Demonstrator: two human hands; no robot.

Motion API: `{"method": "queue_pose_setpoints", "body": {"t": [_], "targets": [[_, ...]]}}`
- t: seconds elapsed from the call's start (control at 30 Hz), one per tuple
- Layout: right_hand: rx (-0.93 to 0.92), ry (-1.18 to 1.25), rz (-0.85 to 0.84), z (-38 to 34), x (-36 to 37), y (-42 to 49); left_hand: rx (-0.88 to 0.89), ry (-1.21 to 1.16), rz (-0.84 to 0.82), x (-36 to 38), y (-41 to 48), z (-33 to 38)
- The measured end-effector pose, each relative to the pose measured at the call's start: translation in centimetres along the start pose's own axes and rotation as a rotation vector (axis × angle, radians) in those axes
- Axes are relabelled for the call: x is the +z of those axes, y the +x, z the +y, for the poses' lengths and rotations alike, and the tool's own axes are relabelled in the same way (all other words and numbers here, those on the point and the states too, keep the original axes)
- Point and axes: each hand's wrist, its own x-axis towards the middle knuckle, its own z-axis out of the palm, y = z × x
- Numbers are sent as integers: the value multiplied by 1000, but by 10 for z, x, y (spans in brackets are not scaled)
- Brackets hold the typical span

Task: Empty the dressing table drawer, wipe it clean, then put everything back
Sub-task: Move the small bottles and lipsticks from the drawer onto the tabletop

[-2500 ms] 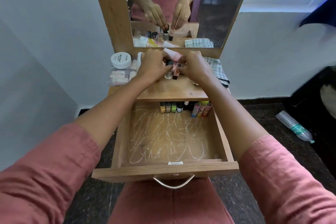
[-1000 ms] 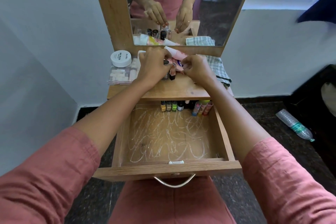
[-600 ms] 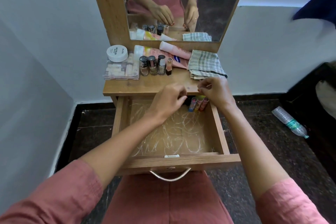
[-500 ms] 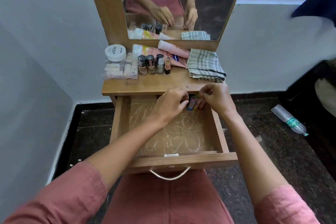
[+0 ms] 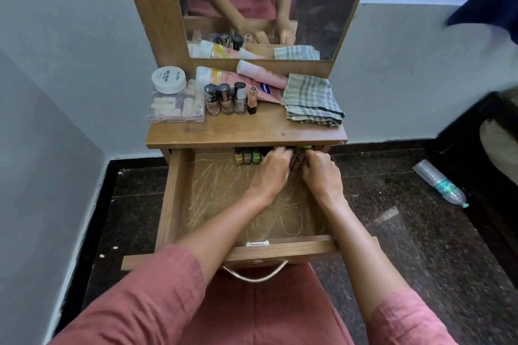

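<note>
Wooden drawer (image 5: pixel 213 193) is standing open, its base chalk-scribbled.
Your left hand (image 5: pixel 270 170) and right hand (image 5: pixel 322 174) are gripping small cylindrical tubes (image 5: pixel 296 161) at the rear, beside three small coloured bottles (image 5: pixel 248 155).

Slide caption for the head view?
Left hand and right hand grip small bottles at the back of the open drawer.

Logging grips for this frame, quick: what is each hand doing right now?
Left hand: closed on small bottles at the back of the drawer.
Right hand: closed on the same cluster.
</note>
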Motion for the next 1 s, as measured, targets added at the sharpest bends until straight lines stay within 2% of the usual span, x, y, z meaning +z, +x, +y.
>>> {"method": "queue_pose_setpoints", "body": {"t": [0.5,1.0], "targets": [[25,-17,0,1,4,9,-216,-154,50,19,13,2],[114,68,-47,2,4,13,-195,-226,66,10,5,-8]]}}
